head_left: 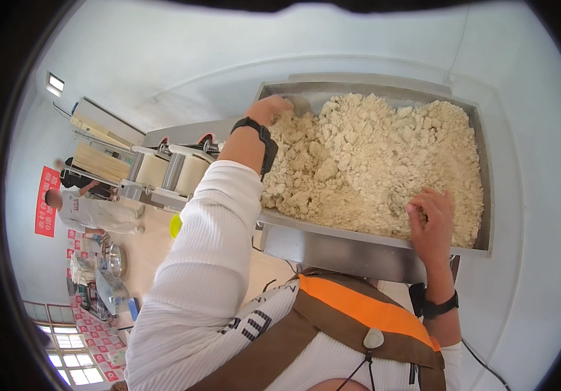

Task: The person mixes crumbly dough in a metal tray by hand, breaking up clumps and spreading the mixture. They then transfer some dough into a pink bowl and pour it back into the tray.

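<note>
A long metal trough (385, 235) holds a deep heap of pale, crumbly dough (385, 156). My left hand (273, 109) reaches over the trough's far left corner, against the dough; its fingers are mostly hidden, so their grip cannot be made out. At the near right side, my right hand (433, 218) rests on the crumbs with its fingers bent and apart, and nothing shows in it. The dough lies lower and in coarser clumps near my left hand, and is piled higher toward the middle and right.
Left of the trough stands a machine with pale rollers (192, 174). Beyond it a person in white (98, 210) is near pale sheets or strands (101, 161). A metal bowl (117, 260) and bags stand farther off. A wall (515, 195) closes the right side.
</note>
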Demonstrator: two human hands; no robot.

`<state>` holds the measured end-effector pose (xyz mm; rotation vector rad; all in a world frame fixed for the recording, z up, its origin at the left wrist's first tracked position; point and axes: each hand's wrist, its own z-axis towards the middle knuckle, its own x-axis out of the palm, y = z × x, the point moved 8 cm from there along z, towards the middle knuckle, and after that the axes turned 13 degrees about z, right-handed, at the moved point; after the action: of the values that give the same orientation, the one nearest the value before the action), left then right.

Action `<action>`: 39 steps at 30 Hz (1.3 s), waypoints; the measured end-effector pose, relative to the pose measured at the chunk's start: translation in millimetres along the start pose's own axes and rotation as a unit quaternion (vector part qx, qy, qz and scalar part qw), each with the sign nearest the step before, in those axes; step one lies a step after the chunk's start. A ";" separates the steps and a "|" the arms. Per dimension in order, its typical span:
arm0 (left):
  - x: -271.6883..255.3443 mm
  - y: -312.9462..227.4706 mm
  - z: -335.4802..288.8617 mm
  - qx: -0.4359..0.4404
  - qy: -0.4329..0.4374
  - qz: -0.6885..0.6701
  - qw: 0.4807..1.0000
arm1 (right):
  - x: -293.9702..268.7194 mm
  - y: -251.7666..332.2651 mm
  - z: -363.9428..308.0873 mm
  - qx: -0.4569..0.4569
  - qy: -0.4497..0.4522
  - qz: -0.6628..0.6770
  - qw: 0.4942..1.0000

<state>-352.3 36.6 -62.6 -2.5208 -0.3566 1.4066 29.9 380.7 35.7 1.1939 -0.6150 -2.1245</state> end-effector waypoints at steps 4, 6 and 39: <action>18.3 -7.0 0.4 0.022 0.094 -0.100 0.990 | -0.5 -1.7 1.6 0.021 -0.001 0.017 1.000; 2.0 -9.7 -2.4 0.013 0.074 -0.127 0.989 | 0.5 -0.9 2.1 0.021 0.008 0.026 0.999; 58.5 28.3 -163.6 -0.054 0.134 -0.041 0.989 | 2.0 -2.1 0.4 0.007 0.009 0.035 0.999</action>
<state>-179.8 15.1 -34.6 -2.7025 -0.4892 1.0266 28.2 380.8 33.4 1.1818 -0.6538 -2.0524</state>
